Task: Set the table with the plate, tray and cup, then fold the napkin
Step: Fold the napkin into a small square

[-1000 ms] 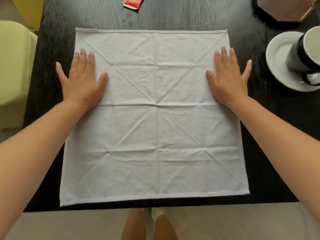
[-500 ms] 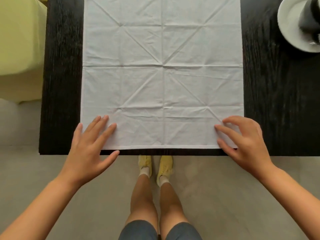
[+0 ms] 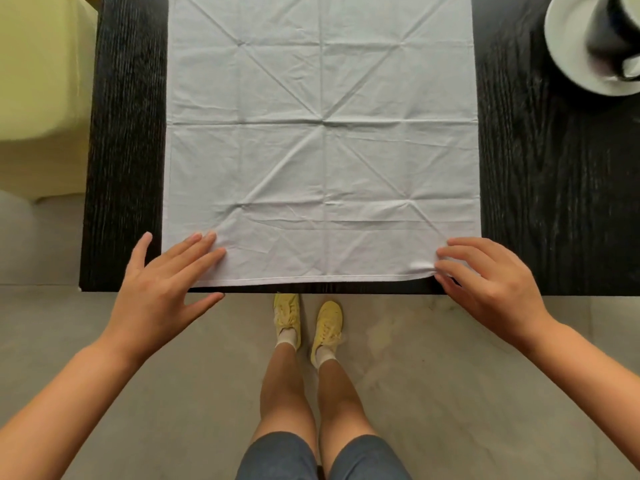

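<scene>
head view: right hand [image 3: 491, 285] now pinches napkin [image 3: 322, 140] corner, lifting it.

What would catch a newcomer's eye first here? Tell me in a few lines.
First, the big white napkin, creased and spread flat across the middle of the dark table. Next, the two hands at its near corners: the left hand lies open with fingers on the cloth, while the right hand pinches up the corner. At the far right, a dark cup sits on a white plate.
</scene>
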